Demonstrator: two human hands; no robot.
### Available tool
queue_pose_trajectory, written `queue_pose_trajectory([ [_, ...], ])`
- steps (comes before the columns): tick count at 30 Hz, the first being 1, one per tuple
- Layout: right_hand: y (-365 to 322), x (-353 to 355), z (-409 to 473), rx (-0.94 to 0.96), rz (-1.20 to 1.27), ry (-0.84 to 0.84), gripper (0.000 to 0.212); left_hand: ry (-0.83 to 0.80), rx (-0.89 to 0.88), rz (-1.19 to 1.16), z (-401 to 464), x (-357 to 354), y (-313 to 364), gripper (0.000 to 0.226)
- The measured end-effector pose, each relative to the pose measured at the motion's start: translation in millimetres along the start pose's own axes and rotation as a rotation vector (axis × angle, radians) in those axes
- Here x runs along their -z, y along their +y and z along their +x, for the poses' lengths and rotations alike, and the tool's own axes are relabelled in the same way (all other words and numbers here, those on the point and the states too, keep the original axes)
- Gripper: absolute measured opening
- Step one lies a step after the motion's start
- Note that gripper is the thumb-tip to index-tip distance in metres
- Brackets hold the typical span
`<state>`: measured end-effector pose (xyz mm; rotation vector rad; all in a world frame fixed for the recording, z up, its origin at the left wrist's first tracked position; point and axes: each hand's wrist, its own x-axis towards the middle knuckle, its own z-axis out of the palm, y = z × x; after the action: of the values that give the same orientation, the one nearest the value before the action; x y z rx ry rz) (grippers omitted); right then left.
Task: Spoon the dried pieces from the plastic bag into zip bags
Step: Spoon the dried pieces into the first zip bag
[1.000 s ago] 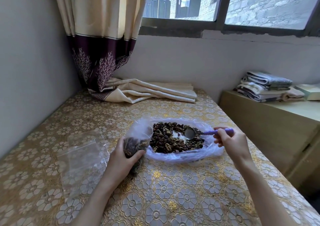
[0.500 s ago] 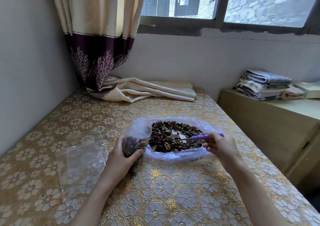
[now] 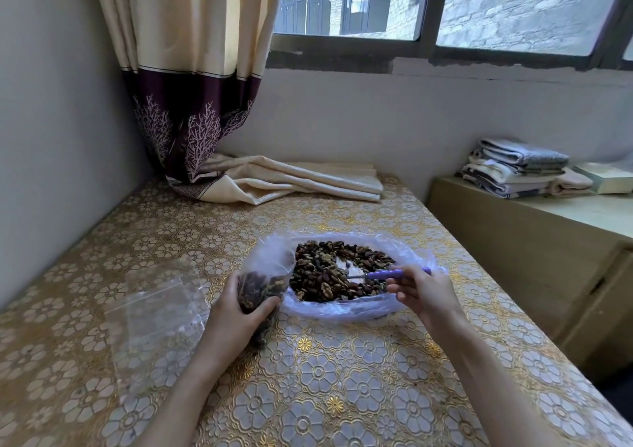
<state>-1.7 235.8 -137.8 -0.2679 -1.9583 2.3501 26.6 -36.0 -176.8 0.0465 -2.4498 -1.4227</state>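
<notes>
1. Empty zip bags (image 3: 154, 313) lie flat on the flowered tablecloth (image 3: 325, 395), at the left.
2. The left hand (image 3: 239, 313) curls its fingers and thumb round a partly filled zip bag (image 3: 262, 284), held upright just beside the plastic bag's left rim.
3. The plastic bag (image 3: 342, 309) lies open on the table's middle, with the dried pieces (image 3: 329, 272) heaped inside.
4. The spoon (image 3: 390, 273), purple-handled, reaches into the pieces; its bowl is mostly hidden among them.
5. The right hand (image 3: 423, 292) pinches the spoon's handle between curled fingers and thumb.
6. Folded cloths (image 3: 513, 169) sit on a cabinet (image 3: 531, 241), far right.
</notes>
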Motion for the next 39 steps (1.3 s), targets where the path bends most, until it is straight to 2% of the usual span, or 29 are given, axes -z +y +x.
queue_pose_trajectory([
  [4,2,2,-1,-0.056,0.093,0.070,0.020,0.006,-0.003,0.009,0,0,0,0.043],
  [11,-5,2,-6,-0.018,0.102,0.081,0.026,0.006,0.005,0.008,0,-1,-1,0.047],
  [16,-13,-1,-8,0.001,0.130,0.056,0.035,0.005,-0.004,-0.002,0,0,1,0.042],
  [20,-25,-6,-8,0.025,0.178,0.037,0.018,0.004,-0.006,-0.002,-1,0,2,0.042],
  [27,-55,-31,-23,0.094,0.209,-0.117,0.022,0.003,-0.009,-0.001,-2,1,3,0.041],
  [31,-61,-52,-37,0.174,0.149,-0.213,0.022,-0.005,-0.001,-0.015,-1,1,2,0.043],
  [39,-50,-73,-51,0.381,-0.178,-0.348,0.016,0.000,0.007,-0.051,-1,1,2,0.046],
])
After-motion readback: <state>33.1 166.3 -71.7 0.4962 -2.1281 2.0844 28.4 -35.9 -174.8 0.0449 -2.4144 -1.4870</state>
